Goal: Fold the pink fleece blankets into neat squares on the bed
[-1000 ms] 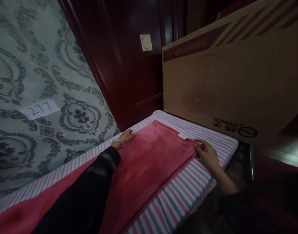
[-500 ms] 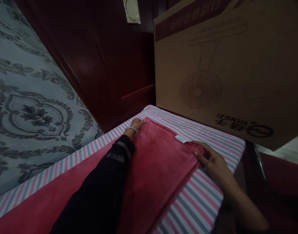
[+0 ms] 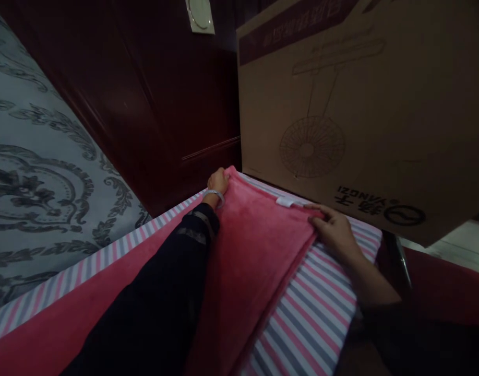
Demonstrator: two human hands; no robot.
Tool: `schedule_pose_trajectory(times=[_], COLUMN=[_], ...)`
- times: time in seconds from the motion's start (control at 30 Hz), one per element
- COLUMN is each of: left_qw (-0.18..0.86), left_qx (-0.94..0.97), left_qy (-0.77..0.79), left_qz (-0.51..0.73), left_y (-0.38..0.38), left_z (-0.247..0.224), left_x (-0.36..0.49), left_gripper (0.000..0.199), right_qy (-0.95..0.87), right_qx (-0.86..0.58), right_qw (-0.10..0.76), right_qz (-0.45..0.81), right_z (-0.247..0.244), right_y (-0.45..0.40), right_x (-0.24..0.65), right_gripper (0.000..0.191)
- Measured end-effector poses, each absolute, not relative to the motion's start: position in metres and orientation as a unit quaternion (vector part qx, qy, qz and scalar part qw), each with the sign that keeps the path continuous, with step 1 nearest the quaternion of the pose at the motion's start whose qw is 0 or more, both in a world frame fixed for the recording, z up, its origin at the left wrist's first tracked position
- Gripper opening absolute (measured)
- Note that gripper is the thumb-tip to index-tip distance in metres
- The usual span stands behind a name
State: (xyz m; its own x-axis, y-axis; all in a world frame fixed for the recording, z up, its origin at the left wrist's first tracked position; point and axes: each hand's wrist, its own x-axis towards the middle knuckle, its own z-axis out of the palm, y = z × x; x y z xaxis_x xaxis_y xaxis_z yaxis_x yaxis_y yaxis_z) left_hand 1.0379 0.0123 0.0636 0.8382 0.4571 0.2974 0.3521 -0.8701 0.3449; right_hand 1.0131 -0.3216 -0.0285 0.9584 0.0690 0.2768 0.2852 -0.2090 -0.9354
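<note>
Head view: the red cloth [image 3: 259, 235] runs lengthwise over the striped sheet [image 3: 313, 308], from lower left to the left hand [image 3: 218, 183], whose fingers grip one corner; its end, between both hands, faces the carton [image 3: 380, 115], closer than before; the right hand [image 3: 339, 232] pinches the other corner.

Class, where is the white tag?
Right of centre in the head view, the white tag lies at the far edge of the red cloth, left of the right hand.

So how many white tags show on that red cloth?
1: the white tag on the far edge of the red cloth, between left hand and right hand. Folds may hide others.
</note>
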Motion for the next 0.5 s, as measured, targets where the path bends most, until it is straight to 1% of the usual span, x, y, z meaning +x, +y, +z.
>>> schedule_pose_trajectory(times=[0.1,0.2,0.33,0.5], left_qw=[0.14,0.145,0.162,0.18], left_qx=[0.954,0.955,0.958,0.955], left_qy=[0.221,0.224,0.211,0.227], left_qz=[0.143,0.131,0.105,0.065], left_y=[0.019,0.028,0.036,0.053], left_z=[0.027,0.006,0.012,0.033], left_x=[1.046,1.053,1.057,1.022], left_gripper=[0.022,0.028,0.035,0.029], right_qy=[-0.122,-0.134,-0.124,-0.103], right_qx=[-0.794,-0.801,-0.822,-0.845], right_qw=[0.591,0.578,0.547,0.516], right_qz=[-0.073,-0.084,-0.098,-0.094], right_z=[-0.062,-0.073,-0.066,-0.057], right_y=[-0.323,-0.328,-0.329,-0.327], right_x=[1.024,1.025,1.023,1.019], right_gripper=[0.039,0.038,0.037,0.034])
